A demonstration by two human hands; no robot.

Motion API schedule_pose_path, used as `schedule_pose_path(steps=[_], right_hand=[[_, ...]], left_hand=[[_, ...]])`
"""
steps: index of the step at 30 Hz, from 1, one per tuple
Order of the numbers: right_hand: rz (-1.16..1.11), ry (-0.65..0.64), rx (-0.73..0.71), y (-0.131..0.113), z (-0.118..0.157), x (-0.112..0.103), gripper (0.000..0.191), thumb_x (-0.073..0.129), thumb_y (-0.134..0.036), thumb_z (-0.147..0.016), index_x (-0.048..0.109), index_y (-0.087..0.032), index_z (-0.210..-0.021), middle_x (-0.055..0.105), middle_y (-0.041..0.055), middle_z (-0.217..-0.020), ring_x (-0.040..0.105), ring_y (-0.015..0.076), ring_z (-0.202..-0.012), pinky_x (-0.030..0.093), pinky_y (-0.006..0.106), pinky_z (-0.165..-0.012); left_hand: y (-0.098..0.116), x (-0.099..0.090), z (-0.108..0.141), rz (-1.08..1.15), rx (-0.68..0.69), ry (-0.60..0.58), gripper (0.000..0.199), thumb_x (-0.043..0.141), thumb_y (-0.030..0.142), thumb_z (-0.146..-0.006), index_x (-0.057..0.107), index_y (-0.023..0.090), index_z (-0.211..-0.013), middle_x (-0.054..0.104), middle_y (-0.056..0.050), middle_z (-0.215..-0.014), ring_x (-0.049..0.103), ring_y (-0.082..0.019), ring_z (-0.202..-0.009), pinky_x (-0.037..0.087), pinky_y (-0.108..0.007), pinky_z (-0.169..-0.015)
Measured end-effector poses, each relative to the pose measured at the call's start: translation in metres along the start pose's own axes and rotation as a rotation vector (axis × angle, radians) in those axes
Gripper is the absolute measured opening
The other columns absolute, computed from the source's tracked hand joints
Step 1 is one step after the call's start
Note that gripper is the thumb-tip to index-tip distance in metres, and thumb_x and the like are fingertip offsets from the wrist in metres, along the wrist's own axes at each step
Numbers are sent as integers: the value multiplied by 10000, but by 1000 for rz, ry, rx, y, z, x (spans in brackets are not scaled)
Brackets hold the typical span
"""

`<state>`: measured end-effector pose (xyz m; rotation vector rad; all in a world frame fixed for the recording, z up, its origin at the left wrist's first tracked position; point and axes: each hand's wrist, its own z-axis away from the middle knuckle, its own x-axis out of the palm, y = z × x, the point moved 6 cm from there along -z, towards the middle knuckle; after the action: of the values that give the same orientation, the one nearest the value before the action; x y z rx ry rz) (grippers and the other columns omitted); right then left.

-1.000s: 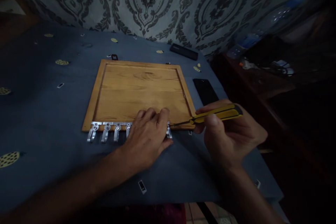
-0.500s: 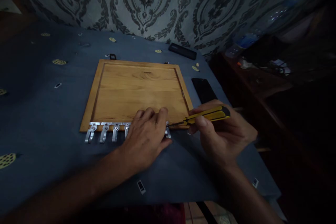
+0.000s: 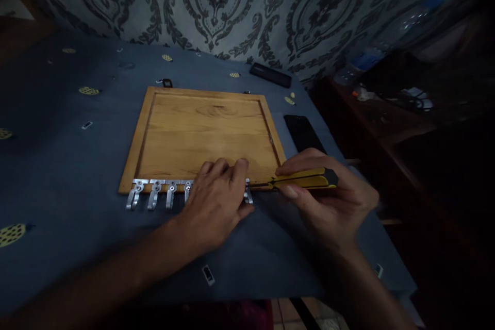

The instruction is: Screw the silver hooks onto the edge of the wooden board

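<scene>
A framed wooden board (image 3: 201,129) lies flat on the blue cloth, with a row of silver metal hooks (image 3: 153,194) along its near edge. My left hand (image 3: 216,203) is closed over that edge, fingers bent on the wood and thumb low at the side; it covers part of the hook row. In my right hand (image 3: 332,201) is a yellow and black screwdriver (image 3: 303,179), gripped by the handle and held almost level. Its shaft points left to the hook (image 3: 248,196) beside my left fingers. The exact contact of the tip is too small to make out.
A black phone (image 3: 304,134) lies right of the board. Behind it rests a long black case (image 3: 270,75). A small black square piece (image 3: 167,83) sits at the board's far edge. Beyond the table's right edge, a plastic bottle (image 3: 367,59) stands among clutter on a dark wooden surface.
The screwdriver's handle has turned and dropped to a more level angle as my right fingers shifted on it. My left hand stays in place on the board.
</scene>
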<state>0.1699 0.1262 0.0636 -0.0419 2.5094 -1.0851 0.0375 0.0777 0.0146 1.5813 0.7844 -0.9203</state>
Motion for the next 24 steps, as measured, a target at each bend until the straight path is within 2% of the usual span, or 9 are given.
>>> schedule_pose_path(steps=[5,10,15,19,24], right_hand=[[-85,-31,112,8,3,0,52,744,-275,-865,758,-293,-912,730,4,-861,591,135,-522,471,304,-411],[-137,-58,157,12,3,-2,93,751,-289,-858,770,-295,-950,740,15,-894,601,137,-528,491,302,-421],[-128,-114,149,11,0,-4,113,765,-291,-843,780,-300,-955,730,22,-811,633,183,-611,508,332,-477],[-112,-168,131,9,-3,-3,104,755,-299,-855,784,-294,-955,718,19,-776,626,184,-580,486,342,-472],[-32,-135,35,4,-5,-3,110,793,-347,-823,779,-313,-926,702,-1,-707,608,203,-612,468,368,-521]], left_hand=[[0,1,0,-12,5,6,609,768,300,-836,410,161,-1308,675,-95,-1104,587,-298,-1078,454,-434,-930],[0,1,-1,-23,6,2,554,771,308,-834,437,188,-1260,678,-81,-1084,585,-294,-1078,454,-429,-928],[1,0,-1,-29,6,-19,497,763,321,-846,455,191,-1213,680,-75,-1058,581,-293,-1077,449,-434,-928],[2,0,-2,-24,7,-46,461,762,307,-849,474,177,-1185,683,-77,-1064,572,-298,-1082,441,-438,-930],[2,0,-1,-26,19,-33,434,760,308,-853,488,171,-1163,685,-75,-1066,568,-297,-1070,436,-428,-918]])
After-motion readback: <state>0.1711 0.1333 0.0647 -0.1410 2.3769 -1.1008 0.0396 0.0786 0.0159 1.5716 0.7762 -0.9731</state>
